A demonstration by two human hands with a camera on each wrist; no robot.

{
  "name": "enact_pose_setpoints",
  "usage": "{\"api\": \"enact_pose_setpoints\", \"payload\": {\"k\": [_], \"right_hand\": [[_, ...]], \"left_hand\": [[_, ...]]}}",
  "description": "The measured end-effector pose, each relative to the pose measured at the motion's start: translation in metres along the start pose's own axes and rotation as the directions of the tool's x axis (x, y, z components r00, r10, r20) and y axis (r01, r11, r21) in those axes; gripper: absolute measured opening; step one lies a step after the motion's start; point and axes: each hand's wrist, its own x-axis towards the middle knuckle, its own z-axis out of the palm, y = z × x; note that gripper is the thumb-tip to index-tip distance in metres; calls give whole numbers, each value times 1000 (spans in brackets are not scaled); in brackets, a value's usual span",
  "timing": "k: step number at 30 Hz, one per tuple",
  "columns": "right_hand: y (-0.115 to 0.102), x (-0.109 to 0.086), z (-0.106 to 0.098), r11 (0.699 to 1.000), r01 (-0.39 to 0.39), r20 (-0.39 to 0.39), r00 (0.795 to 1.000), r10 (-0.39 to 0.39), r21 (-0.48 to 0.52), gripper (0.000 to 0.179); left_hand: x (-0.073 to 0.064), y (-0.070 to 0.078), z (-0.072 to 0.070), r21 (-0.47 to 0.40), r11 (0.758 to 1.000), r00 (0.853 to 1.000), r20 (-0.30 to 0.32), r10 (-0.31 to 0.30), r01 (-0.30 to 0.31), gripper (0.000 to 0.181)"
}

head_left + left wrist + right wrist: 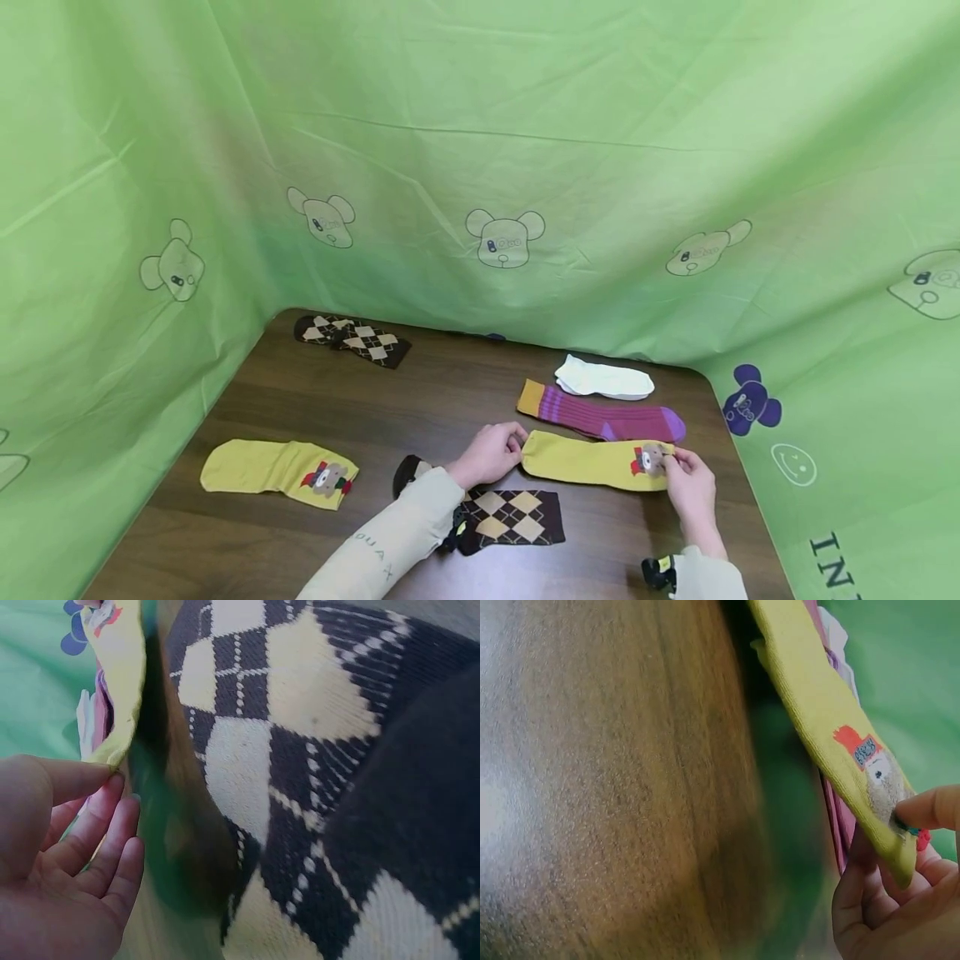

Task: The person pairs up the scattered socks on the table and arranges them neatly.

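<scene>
A yellow sock (585, 460) with a bear picture is stretched between both hands at the table's right side. My left hand (489, 454) pinches its left end between thumb and fingertips, as the left wrist view also shows. The other end, by the bear, is pinched by my right hand (692, 487); its thumb presses on the picture in the right wrist view. Just behind lies a purple-red sock (600, 418) with an orange cuff, partly covered by the yellow one. Below my left forearm is a brown argyle sock (517, 518), partly hidden by the sleeve.
Another yellow bear sock (277, 471) lies flat at the left. A second brown argyle sock (356, 337) rests near the back left corner, bunched in its middle. White socks (603, 379) lie at the back right. Green cloth (480, 150) hangs around the wooden table (450, 367).
</scene>
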Motion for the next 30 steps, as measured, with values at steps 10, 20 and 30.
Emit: {"api": "enact_pose_setpoints", "payload": {"k": [10, 20, 30], "right_hand": [[4, -2, -4, 998, -14, -39, 999, 12, -60, 35], [8, -3, -6, 991, -45, -42, 998, 40, -123, 35], [14, -4, -8, 984, -13, -30, 1000, 8, -177, 34]], "left_hand": [[4, 7, 6, -3, 1000, 999, 21, -29, 29, 26], [3, 8, 12, 31, 999, 999, 42, -24, 23, 27], [3, 8, 14, 73, 997, 997, 68, -26, 21, 26]]}}
